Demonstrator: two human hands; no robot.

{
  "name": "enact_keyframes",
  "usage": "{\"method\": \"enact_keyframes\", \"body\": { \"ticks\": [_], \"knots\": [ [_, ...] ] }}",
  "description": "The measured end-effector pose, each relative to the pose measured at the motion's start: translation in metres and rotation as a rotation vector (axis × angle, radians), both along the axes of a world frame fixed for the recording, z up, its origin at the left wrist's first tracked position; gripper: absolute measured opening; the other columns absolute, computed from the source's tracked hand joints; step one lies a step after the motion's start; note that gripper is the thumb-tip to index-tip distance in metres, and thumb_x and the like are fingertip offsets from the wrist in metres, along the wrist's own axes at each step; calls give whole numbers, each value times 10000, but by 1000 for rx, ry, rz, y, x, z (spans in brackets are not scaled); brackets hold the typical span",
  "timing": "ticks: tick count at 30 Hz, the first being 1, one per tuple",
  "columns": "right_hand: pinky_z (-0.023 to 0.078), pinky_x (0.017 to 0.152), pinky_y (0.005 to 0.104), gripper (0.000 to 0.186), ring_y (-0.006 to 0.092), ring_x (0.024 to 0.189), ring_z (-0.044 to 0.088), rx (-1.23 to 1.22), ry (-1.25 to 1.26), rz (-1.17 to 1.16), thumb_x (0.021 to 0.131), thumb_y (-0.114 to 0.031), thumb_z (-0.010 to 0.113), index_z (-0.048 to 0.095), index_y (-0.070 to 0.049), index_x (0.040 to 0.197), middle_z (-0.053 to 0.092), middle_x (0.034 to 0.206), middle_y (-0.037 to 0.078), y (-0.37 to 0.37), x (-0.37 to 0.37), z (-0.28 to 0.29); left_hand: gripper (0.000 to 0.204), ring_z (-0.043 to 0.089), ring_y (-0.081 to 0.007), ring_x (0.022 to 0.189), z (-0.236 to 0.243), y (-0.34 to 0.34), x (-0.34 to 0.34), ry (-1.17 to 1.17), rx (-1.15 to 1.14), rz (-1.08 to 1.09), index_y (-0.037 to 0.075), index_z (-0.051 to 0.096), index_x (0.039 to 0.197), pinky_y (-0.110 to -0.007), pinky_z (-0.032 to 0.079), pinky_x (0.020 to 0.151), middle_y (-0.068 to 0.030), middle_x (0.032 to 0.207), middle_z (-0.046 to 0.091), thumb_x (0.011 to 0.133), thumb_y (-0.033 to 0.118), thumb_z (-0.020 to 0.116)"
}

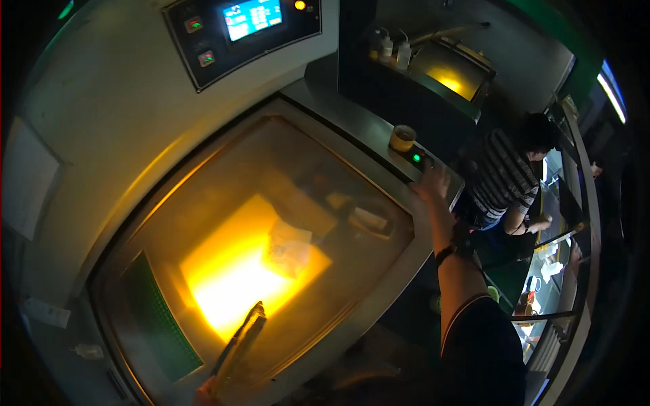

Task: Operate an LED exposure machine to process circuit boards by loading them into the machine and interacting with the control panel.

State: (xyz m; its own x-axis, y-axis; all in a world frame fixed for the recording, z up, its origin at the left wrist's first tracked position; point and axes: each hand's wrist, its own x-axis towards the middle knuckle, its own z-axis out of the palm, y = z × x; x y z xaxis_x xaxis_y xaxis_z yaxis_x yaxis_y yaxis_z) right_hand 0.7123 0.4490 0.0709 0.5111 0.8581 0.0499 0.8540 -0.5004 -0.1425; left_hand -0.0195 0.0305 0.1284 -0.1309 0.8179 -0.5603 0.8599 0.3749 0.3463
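Observation:
My left hand (206,394), partly cut off by the lower edge, is closed around a long, flat, dark-tipped stick-like tool (238,348); its exact kind is unclear. The tool's tip lies over the glass top (325,284) of a machine, at the near edge of a bright yellow light patch (230,291). My right arm reaches forward along the machine's right side. My right hand (433,184) rests at the metal rim with fingers apart, close to a green-lit button (417,158). Behind that button stands a small round yellowish container (403,138).
A control panel with a screen (252,18) is at the top. A green perforated strip (162,318) lies at the glass's left. At the right, a person in a striped shirt (504,176) works at a lit bench (548,271). Squeeze bottles (404,55) stand by another machine behind.

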Motion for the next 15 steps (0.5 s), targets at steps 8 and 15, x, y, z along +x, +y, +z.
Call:
{"method": "enact_keyframes", "body": {
  "ticks": [8,15],
  "knots": [
    [62,1180,595,1107,281,1483,135,-50,45,63,680,-709,688,210,-194,1536,208,1594,60,-10,45,1,691,638,-376,1040,11,12,14,15,-73,47,136,526,1363,-424,518,857,-168,1129,669,701,118,724],
    [159,1160,573,930,334,1456,206,-158,-43,54,767,-576,690,336,-79,1469,325,1535,122,7,10,9,693,635,-407,1012,-7,-26,40,162,92,89,166,510,1378,-443,527,811,-215,1151,638,712,93,687]
  ]
}}
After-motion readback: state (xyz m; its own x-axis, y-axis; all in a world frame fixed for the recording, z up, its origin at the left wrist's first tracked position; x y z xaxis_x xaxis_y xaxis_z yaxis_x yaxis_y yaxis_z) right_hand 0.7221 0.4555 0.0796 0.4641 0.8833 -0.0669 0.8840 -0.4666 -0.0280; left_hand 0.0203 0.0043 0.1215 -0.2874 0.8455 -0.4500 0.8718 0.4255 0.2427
